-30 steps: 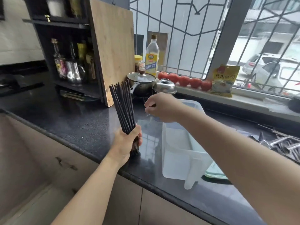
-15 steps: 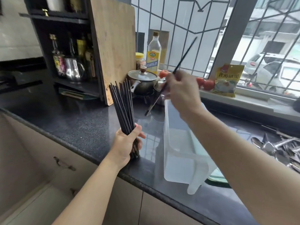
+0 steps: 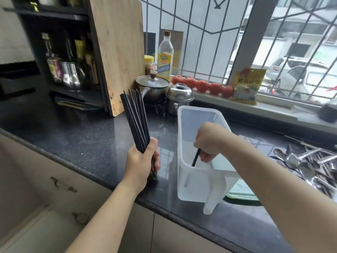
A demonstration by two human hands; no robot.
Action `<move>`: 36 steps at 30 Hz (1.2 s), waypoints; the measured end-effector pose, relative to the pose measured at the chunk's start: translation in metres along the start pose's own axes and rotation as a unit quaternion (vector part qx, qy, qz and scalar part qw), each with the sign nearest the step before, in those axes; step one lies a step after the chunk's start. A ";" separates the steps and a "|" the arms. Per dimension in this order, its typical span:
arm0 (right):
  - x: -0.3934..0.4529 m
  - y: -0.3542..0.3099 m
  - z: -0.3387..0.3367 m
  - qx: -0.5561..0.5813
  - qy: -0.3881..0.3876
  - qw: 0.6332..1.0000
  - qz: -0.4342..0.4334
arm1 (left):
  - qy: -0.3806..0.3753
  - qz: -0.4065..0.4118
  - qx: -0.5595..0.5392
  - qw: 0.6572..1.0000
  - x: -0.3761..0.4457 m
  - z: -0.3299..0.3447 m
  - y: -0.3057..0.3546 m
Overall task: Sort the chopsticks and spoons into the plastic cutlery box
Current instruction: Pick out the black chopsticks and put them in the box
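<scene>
My left hand (image 3: 141, 162) grips a bundle of several black chopsticks (image 3: 135, 117) near their lower ends, standing them upright on the dark counter. Just to the right stands the translucent plastic cutlery box (image 3: 184, 143), open at the top. My right hand (image 3: 209, 141) reaches down inside the box and pinches a single black chopstick (image 3: 195, 157), whose lower end points at the near left corner of the box. A pile of metal spoons (image 3: 299, 165) lies on the counter at the far right.
A wooden cutting board (image 3: 118, 52) leans on a dark shelf at the back left. Two steel pots (image 3: 164, 90), an oil bottle (image 3: 165, 57), tomatoes (image 3: 202, 85) and a yellow packet (image 3: 248, 85) line the window sill behind the box. The counter edge (image 3: 102, 183) runs diagonally below my hands.
My right hand drew one chopstick from the bundle, lifted it over the box, then lowered it inside. The left hand and its bundle stayed in place.
</scene>
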State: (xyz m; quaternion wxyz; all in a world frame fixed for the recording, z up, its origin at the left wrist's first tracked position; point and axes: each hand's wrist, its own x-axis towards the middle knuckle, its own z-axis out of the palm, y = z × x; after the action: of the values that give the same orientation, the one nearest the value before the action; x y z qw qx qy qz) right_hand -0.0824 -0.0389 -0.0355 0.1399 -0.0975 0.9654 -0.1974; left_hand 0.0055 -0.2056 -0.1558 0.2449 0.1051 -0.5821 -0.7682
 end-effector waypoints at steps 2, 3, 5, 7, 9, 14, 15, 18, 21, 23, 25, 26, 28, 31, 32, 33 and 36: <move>-0.004 0.002 -0.003 -0.002 0.018 1.000 -0.022 | -0.017 -0.020 -0.031 0.999 0.000 0.000 0.001; -0.005 0.003 -0.007 0.004 0.072 0.996 -0.048 | -0.031 -0.028 -0.044 0.998 0.000 0.000 0.002; -0.009 0.000 -0.022 0.094 0.194 0.972 -0.098 | -0.062 -0.037 -0.064 0.995 0.001 0.000 0.002; -0.016 -0.009 -0.036 0.212 0.215 0.944 -0.131 | -0.076 -0.038 -0.074 0.994 0.002 -0.001 0.001; -0.023 -0.021 -0.038 0.237 0.172 0.941 -0.168 | -0.077 -0.039 -0.077 0.993 0.003 -0.002 0.000; -0.024 -0.047 -0.009 0.076 0.057 0.959 -0.267 | -0.114 -0.037 -0.056 0.991 0.001 -0.001 0.000; -0.023 -0.050 -0.003 0.059 0.055 0.958 -0.275 | -0.118 -0.037 -0.053 0.991 0.001 -0.001 0.000; -0.015 -0.050 0.010 0.063 0.102 0.955 -0.272 | -0.121 -0.035 -0.051 0.991 0.001 -0.002 -0.001; -0.015 -0.047 0.014 0.075 0.116 0.953 -0.269 | -0.112 -0.041 -0.055 0.991 0.001 0.000 -0.001; -0.021 -0.050 0.010 0.154 0.166 0.937 -0.265 | -0.080 -0.049 -0.072 0.993 0.003 0.001 -0.001; -0.029 -0.050 -0.009 0.333 0.260 0.872 -0.246 | -0.039 -0.057 -0.091 0.993 0.007 -0.001 -0.002; -0.034 -0.048 -0.024 0.410 0.317 0.822 -0.236 | -0.029 -0.060 -0.096 0.993 0.009 -0.002 -0.003; -0.044 -0.040 -0.058 0.422 0.441 0.756 -0.238 | -0.027 -0.053 -0.090 0.994 0.012 -0.003 -0.004; -0.042 -0.023 -0.080 0.233 0.501 0.803 -0.222 | -0.033 -0.035 -0.049 0.998 0.012 0.001 -0.007; -0.037 -0.019 -0.076 0.179 0.466 0.843 -0.201 | -0.035 -0.032 -0.033 0.998 0.011 0.002 -0.007; -0.031 -0.016 -0.066 0.131 0.416 0.885 -0.162 | -0.038 -0.031 -0.018 0.999 0.011 0.003 -0.007; -0.013 -0.008 -0.033 0.032 0.249 0.967 -0.042 | -0.043 -0.037 -0.003 0.998 0.012 0.005 -0.007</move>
State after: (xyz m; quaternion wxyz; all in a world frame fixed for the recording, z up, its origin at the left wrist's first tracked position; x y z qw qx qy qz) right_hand -0.0795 -0.0320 -0.0003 -0.1107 -0.0815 0.9579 -0.2519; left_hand -0.0085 -0.2060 -0.1596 0.1913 0.0922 -0.5852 -0.7826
